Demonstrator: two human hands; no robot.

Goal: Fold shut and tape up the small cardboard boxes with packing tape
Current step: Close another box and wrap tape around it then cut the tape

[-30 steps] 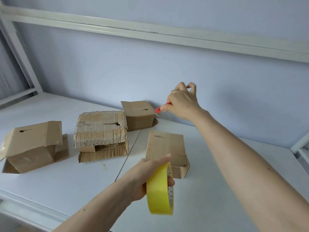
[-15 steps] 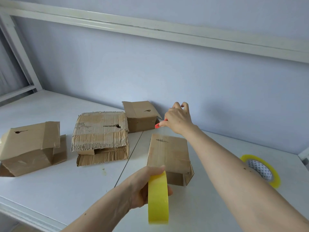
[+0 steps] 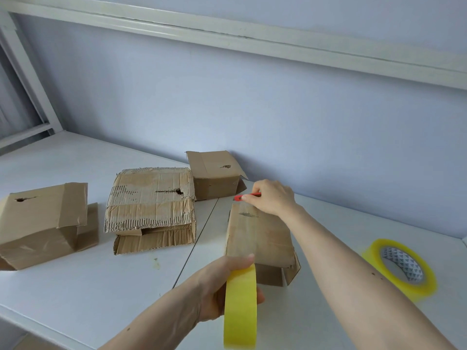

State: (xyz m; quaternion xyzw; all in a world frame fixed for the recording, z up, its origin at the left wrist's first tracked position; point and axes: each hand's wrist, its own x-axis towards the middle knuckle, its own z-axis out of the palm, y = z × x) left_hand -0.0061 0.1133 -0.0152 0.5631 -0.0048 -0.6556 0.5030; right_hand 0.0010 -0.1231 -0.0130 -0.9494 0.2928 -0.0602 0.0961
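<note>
A small closed cardboard box (image 3: pixel 257 238) lies lengthwise in front of me on the white table (image 3: pixel 75 286). My left hand (image 3: pixel 222 286) grips a yellow tape roll (image 3: pixel 240 306) upright at the box's near end. A clear strip of tape seems to run from the roll along the box top. My right hand (image 3: pixel 271 197) holds a red cutter (image 3: pixel 246 197) at the box's far end, its tip pointing left just above the far edge.
Three other worn boxes stand on the table: one far left (image 3: pixel 43 223), a torn one in the middle (image 3: pixel 151 208), a small one by the wall (image 3: pixel 214 173). A second yellow tape roll (image 3: pixel 401 266) lies flat at the right. A wall closes off the back.
My right hand has come down and toward me with the red cutter, from near the wall to the box's far edge. My left hand keeps the tape roll at the near end.
</note>
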